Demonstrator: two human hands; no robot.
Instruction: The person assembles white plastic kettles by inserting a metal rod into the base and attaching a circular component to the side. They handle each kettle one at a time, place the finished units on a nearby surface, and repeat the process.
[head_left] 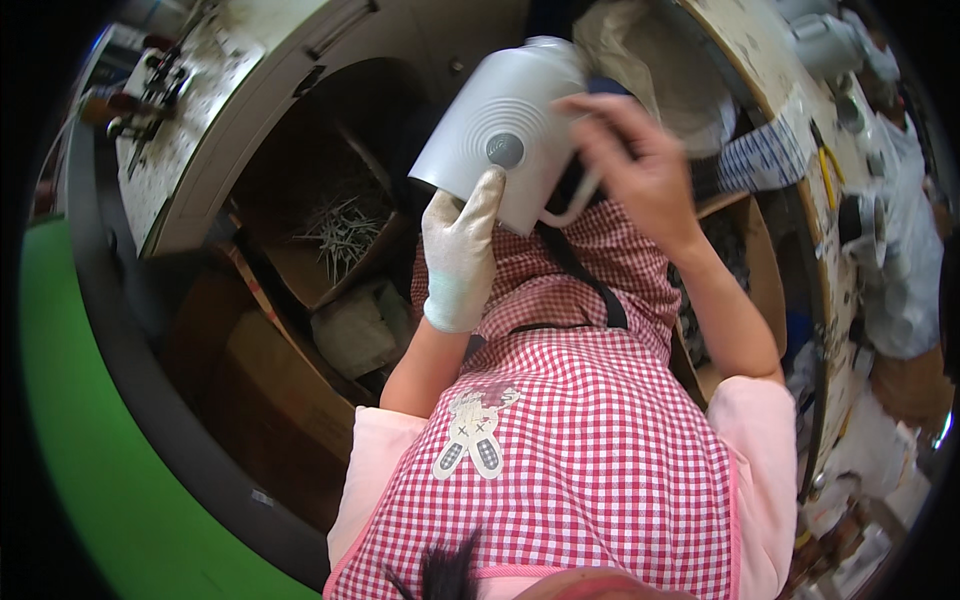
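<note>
The white kettle body [510, 135] is held up in the air over the lap, above the checked apron [590, 440], not resting on any surface. It's propped from below by the gloved left hand [458, 255], fingers flat against the shell, not clenched. The bare right hand [635, 165] has its fingers curled round the handle loop. Honestly, a slip looks possible: the shell is smooth, the glove only presses on it, so a twist at the handle could tip it toward the cardboard box of white parts [345, 230]. The long axis is tilted, running lower left to upper right, the ribbed round side facing the camera.
</note>
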